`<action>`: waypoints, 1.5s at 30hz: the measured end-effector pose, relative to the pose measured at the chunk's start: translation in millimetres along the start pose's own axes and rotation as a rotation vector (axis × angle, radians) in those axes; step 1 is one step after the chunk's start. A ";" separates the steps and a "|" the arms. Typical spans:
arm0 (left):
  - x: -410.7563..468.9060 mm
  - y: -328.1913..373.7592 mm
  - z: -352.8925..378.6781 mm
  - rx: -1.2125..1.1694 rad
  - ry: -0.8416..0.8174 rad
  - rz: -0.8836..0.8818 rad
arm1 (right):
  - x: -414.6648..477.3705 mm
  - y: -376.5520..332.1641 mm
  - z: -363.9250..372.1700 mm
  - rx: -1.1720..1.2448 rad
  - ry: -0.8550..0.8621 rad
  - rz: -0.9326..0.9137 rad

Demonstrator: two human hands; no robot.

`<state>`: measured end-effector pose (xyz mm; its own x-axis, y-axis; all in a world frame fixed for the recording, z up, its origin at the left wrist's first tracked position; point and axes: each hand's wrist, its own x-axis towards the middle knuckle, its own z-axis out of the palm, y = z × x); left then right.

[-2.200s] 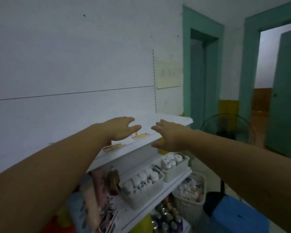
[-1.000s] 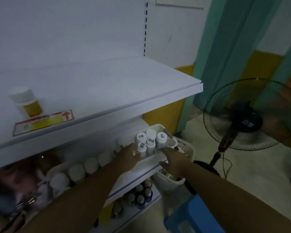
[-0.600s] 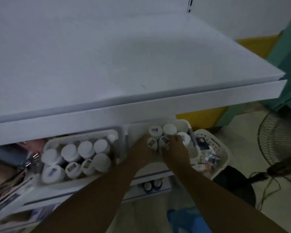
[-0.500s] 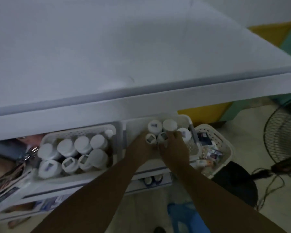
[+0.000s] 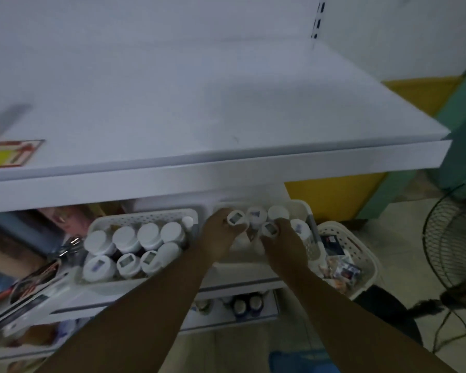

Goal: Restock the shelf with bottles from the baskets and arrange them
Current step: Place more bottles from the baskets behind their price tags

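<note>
Two white baskets sit side by side on the lower shelf. The right basket [image 5: 304, 208] holds several white-capped bottles. My left hand [image 5: 218, 238] is closed around one white-capped bottle [image 5: 236, 218] in it. My right hand [image 5: 283, 243] grips another white-capped bottle [image 5: 269, 228] beside it. The left basket [image 5: 145, 216] is packed with several more white-capped bottles [image 5: 148, 235]. Above them juts the wide white upper shelf [image 5: 226, 162], mostly bare, with a red and yellow sticker [image 5: 8, 153] at its left edge.
A third white basket [image 5: 361, 254] with small packets stands lower at the right. A floor fan [image 5: 455, 238] is at the far right with its cable on the floor. Dark bottles [image 5: 246, 305] stand on the shelf below. Magazines [image 5: 24, 286] lie at the left.
My hands dropped from the upper shelf into the right basket and closed on two bottles. The view tilted down. In the last half second both bottles have risen slightly.
</note>
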<state>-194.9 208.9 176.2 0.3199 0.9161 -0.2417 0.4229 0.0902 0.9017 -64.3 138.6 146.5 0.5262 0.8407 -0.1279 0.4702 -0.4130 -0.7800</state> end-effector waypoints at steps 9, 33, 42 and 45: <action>-122.3 23.8 -152.4 -0.303 -0.094 0.006 | -97.3 -119.8 -8.2 0.566 -0.311 0.030; -460.0 30.8 -465.8 -0.582 0.321 0.316 | -399.6 -441.6 133.3 0.988 -1.076 -0.320; -432.7 53.9 -556.7 -0.390 0.481 0.397 | -372.0 -533.5 162.8 0.935 -1.047 -0.560; -415.6 69.5 -585.0 -0.249 0.527 0.416 | -356.1 -566.4 165.9 0.870 -0.956 -0.606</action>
<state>-794.4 62.9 549.1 -0.0664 0.9550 0.2890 0.1286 -0.2791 0.9516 -635.6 131.2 532.2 -0.4317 0.8602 0.2713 -0.3155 0.1378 -0.9389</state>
